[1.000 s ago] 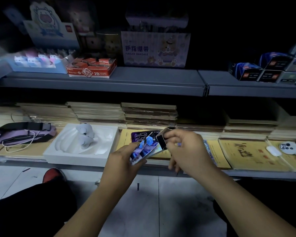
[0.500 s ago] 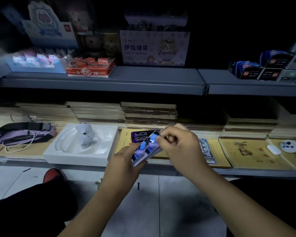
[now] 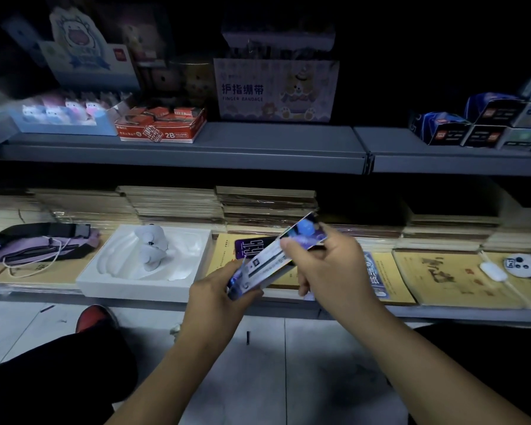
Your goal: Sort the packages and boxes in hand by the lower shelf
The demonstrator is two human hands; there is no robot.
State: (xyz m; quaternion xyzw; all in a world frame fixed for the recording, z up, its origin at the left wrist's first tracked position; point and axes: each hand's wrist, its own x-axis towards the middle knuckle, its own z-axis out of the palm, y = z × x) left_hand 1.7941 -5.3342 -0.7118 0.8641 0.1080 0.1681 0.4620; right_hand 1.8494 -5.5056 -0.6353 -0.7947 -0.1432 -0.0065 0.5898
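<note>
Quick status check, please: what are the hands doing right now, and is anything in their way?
Left hand grips the small blue box at its near end. Right hand pinches its far end. Phone on the shelf right behind; nothing between the hands.

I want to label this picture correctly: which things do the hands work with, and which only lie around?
In hand:
left hand
right hand
small blue box, gripped by both hands

Lying about:
white tray with white figure
purple pouch
red 2B box
finger bandage box
white controller
</note>
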